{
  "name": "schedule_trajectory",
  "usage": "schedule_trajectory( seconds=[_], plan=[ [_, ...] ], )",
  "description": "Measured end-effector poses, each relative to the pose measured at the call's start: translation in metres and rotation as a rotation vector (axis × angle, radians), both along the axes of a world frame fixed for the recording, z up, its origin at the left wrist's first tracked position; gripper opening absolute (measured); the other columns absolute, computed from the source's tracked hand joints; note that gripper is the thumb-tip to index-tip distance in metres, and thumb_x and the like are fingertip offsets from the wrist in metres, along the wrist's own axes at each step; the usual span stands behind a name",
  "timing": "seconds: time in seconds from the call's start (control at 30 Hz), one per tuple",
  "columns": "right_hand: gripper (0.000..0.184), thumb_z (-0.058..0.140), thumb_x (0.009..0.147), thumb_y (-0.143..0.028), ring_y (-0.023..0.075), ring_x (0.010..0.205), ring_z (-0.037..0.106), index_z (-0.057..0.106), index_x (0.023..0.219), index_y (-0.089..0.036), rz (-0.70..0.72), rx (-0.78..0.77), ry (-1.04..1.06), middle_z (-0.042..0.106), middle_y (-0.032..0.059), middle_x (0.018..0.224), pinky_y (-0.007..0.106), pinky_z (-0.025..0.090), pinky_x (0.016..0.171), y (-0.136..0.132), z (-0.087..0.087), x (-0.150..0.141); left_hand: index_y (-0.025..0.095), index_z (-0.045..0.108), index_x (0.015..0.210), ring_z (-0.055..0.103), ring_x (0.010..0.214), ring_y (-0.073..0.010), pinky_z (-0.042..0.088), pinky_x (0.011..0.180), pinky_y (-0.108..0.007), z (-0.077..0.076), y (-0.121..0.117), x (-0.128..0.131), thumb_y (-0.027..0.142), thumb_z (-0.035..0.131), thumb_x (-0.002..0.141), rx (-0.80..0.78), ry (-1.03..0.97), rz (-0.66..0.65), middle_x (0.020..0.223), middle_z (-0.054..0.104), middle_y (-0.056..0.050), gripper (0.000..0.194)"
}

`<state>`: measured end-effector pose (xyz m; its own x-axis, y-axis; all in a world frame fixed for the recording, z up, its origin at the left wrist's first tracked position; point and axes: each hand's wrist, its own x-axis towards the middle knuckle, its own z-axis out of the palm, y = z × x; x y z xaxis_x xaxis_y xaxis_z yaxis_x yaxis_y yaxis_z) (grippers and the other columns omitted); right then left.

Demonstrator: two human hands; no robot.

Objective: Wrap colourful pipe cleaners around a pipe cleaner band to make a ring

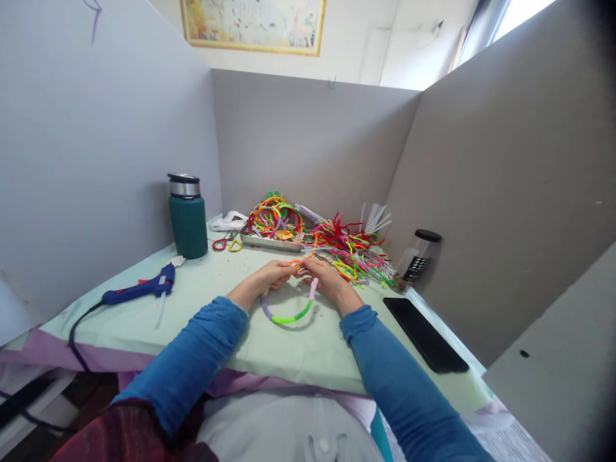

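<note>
My left hand (269, 280) is closed on a curved hoop (290, 319) partly wrapped in purple, green and pink pipe cleaner. The hoop's lower arc hangs toward me, just above the tabletop. Fingertips of my right hand (328, 280) meet the left ones at its far side, pinching an orange pipe cleaner (316, 245) whose free end sticks up and away. A pale pink wrapped end (313, 289) shows beside the right palm. My fingers hide the spot where the orange strand meets the hoop.
Behind my hands, a metal tray (272, 243) holds finished colourful rings. Loose pipe cleaners (344, 237) are heaped at its right. A blue glue gun (144, 289) and green bottle (187, 224) stand left; a black phone (423, 333) and clear jar (418, 256) are right. Grey partitions surround the table.
</note>
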<state>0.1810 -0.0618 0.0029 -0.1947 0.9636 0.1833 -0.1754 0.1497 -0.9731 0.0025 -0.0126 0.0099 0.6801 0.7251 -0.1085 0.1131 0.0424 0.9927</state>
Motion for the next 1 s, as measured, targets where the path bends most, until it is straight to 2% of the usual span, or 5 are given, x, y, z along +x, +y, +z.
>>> schedule_trajectory(
  seconds=[0.23,0.67,1.0],
  plan=[
    [0.032,0.074,0.069,-0.043,0.0145,0.070,0.060,0.071,0.090,-0.019,0.022,-0.029,-0.005,0.069,0.0064,0.089,0.025,0.048,0.060,0.002,-0.002,0.000,0.014,0.059,0.079,0.017,0.036,-0.0017,0.005,0.041,-0.023,-0.002,0.002,-0.001,0.058,0.076,0.058,-0.001,-0.025,-0.011,0.048,0.029,0.010,0.051],
    [0.028,0.072,0.071,-0.042,0.0128,0.069,0.059,0.072,0.087,-0.019,0.002,-0.057,-0.023,0.069,0.0058,0.092,0.023,0.045,0.057,0.004,-0.006,0.003,0.013,0.058,0.076,0.016,0.040,-0.0011,0.006,0.043,-0.023,0.004,-0.005,-0.002,0.048,0.080,0.057,0.049,-0.014,-0.049,0.052,0.027,0.010,0.045],
    [0.029,0.078,0.062,-0.029,0.0093,0.054,0.055,0.070,0.085,-0.014,-0.003,-0.105,0.022,0.064,0.0010,0.067,0.022,0.043,0.053,0.013,-0.015,0.004,0.012,0.064,0.081,0.015,0.041,-0.0021,0.006,0.043,-0.024,0.004,-0.003,0.000,0.053,0.079,0.056,0.113,-0.043,0.021,0.048,0.031,0.009,0.050]
  ],
)
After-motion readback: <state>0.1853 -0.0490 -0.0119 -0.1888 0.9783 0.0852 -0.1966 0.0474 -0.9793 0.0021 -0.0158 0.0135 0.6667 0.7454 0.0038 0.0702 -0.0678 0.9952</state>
